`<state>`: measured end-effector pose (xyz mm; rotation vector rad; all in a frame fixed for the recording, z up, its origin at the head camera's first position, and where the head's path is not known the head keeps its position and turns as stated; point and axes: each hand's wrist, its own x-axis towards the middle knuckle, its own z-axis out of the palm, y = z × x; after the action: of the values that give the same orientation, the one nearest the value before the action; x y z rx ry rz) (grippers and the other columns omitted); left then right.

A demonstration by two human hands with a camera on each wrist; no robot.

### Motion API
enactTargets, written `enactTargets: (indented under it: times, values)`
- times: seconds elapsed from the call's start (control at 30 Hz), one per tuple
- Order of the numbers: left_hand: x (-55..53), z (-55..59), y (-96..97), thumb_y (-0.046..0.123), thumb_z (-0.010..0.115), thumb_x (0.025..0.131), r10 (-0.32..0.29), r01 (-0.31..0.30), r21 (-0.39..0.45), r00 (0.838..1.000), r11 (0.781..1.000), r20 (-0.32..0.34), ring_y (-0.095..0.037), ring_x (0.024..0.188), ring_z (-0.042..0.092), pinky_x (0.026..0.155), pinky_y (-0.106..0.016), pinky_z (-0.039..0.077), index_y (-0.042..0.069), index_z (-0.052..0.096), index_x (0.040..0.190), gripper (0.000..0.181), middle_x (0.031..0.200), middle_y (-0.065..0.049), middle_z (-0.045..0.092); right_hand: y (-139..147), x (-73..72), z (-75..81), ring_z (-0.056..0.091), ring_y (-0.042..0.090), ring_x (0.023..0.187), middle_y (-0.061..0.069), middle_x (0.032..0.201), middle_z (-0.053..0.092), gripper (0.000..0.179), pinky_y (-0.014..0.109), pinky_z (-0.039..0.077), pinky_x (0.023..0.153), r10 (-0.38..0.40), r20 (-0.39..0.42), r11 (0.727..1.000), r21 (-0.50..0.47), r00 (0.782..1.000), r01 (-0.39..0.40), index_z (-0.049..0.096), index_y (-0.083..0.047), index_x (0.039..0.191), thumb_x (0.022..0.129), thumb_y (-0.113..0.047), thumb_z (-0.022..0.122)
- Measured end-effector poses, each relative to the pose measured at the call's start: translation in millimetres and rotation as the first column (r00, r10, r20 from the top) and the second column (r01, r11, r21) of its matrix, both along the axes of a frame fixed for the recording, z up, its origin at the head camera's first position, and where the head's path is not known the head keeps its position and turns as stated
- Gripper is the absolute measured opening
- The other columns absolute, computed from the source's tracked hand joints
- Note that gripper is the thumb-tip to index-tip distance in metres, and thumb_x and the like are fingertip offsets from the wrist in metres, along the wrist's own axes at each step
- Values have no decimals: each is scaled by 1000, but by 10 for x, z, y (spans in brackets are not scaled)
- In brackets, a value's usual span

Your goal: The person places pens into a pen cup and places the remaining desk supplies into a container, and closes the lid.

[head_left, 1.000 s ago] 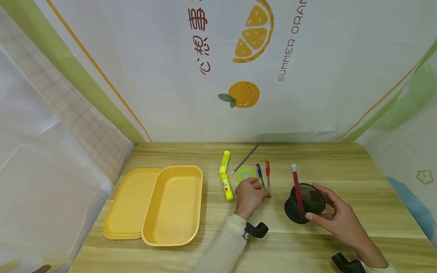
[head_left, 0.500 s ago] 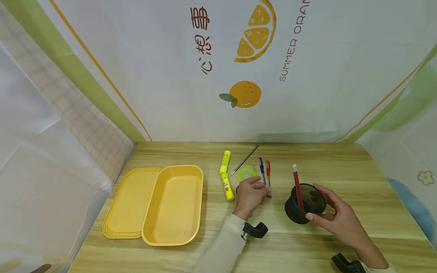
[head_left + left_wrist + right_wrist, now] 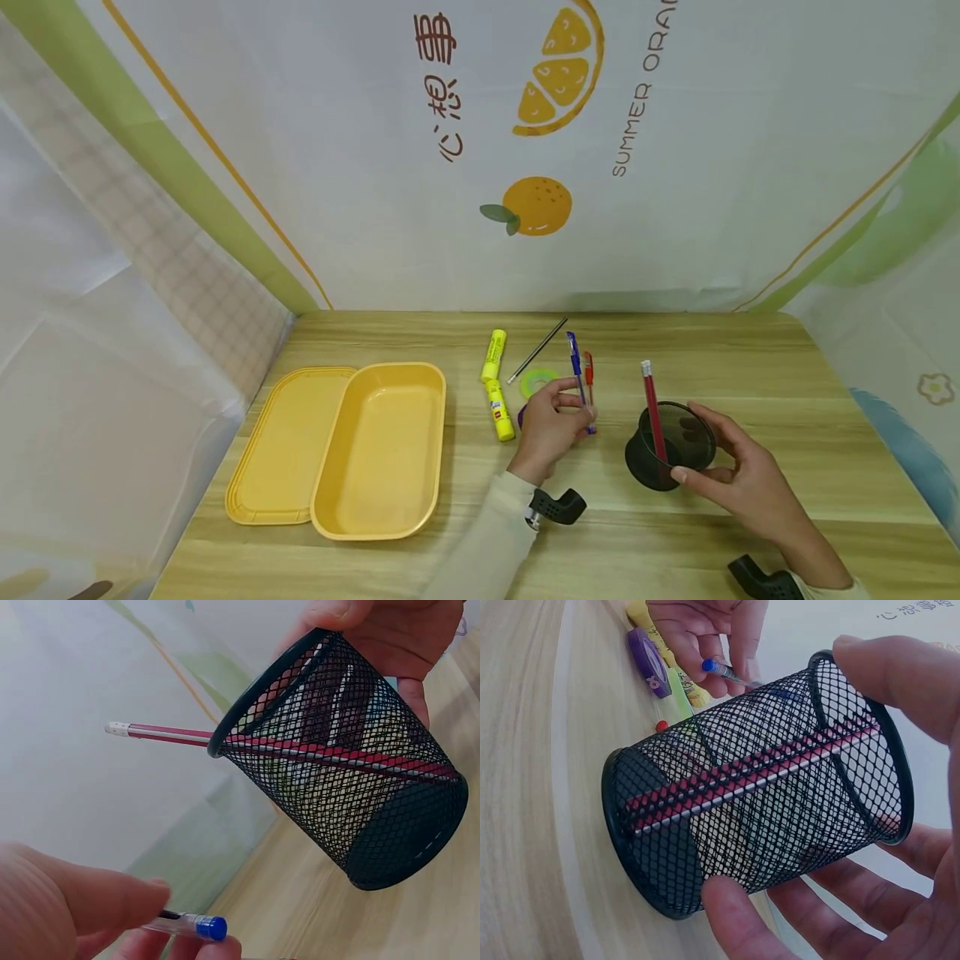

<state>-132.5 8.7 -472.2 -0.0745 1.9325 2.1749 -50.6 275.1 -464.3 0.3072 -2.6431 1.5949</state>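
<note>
- At the worktop (image 3: 645, 554), your left fingers (image 3: 561, 385) are pinching the blue pen (image 3: 575, 363); loose pressure risks dropping it.
- Your right fingers (image 3: 739, 919) are gripping the mesh cup (image 3: 643, 468); bumping risks tipping.

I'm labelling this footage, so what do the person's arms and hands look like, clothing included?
The left hand and right hand are ungloved. A plain cream sleeve covers the left forearm; a pale cuff shows at the right. Each wrist wears a bent black device.
</note>
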Motion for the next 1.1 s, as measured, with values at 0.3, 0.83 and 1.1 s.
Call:
enactTargets:
  times: [0.3,0.83,1.1]
  values:
    - [9,71,5,11,74,99,-3,5,50,999,999,-35,-26,95,77,77,-35,66,-1,69,131,35,109,-8,73,-1,-2,-5,66,-3,115,-13,146,53,86,33,65,69,0,12,1000,-9,1000,0,38,-22,165,92,-7,82]
    - [65,303,-59,12,72,102,-76,82,76,994,994,-77,-23,99,78,79,-37,66,9,63,142,41,120,-16,73,-2,-9,-9,61,-9,118,6,154,49,86,31,64,70,-15,20,1000,19,1000,14,37,-24,165,93,-12,83]
    - [155,457,-24,16,72,102,-107,119,93,986,989,-125,-16,99,77,79,-37,66,14,70,132,30,117,-6,73,-2,-5,-9,63,-6,116,4,150,52,85,32,64,69,-18,13,1000,12,1000,18,38,-23,165,93,-11,83]
